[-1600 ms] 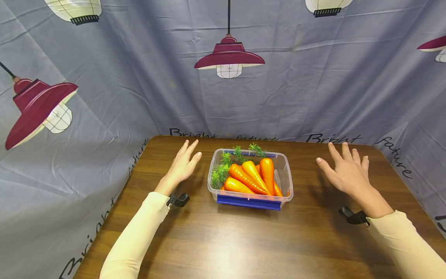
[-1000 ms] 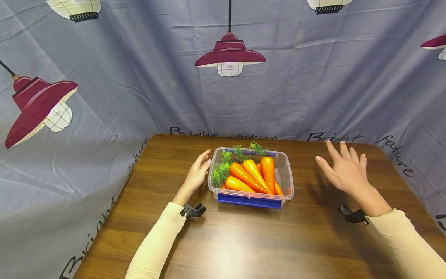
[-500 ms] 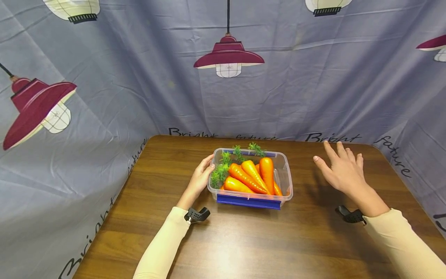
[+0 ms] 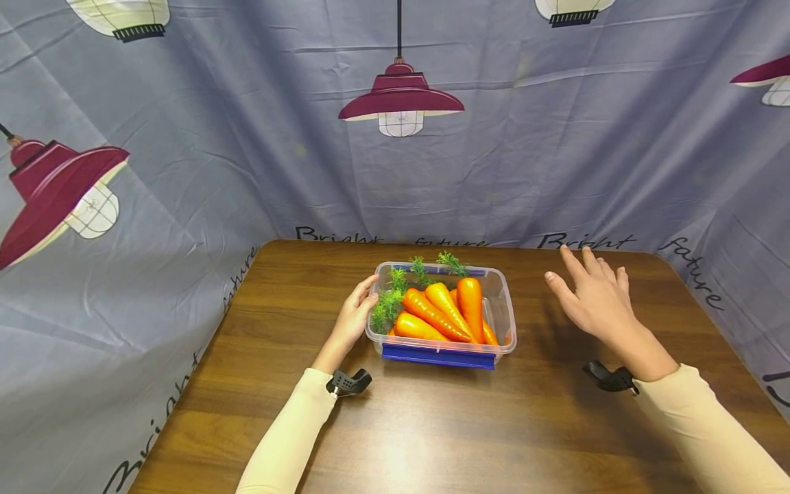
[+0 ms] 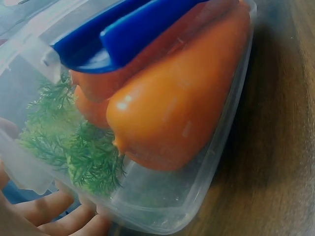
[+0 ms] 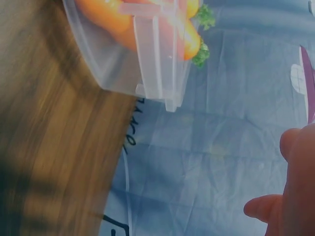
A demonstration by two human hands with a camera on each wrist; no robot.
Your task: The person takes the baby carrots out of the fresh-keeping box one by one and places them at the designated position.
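A clear plastic container (image 4: 507, 309) with blue latches (image 4: 437, 356) stands on the table and holds several orange carrots (image 4: 472, 305); their green tops (image 4: 385, 309) lie mostly at its left. My left hand (image 4: 354, 319) touches the container's left side, with the thumb near the rim. The left wrist view shows its loosely bent fingers (image 5: 74, 219) against the lower wall of the container (image 5: 157, 209). Spread and empty, my right hand (image 4: 595, 302) hovers to the right, apart from the container. Its thumb and a fingertip show at the right edge of the right wrist view.
The brown wooden table (image 4: 432, 439) extends around the container. Behind it and at both sides hangs a grey-blue curtain (image 4: 296, 137) printed with lamps and lettering. Each wrist carries a black band-mounted device (image 4: 348, 381).
My left hand has come rightward from beside the container to its left side. My right hand has shifted slightly left, still spread. The container has stayed in place on the table.
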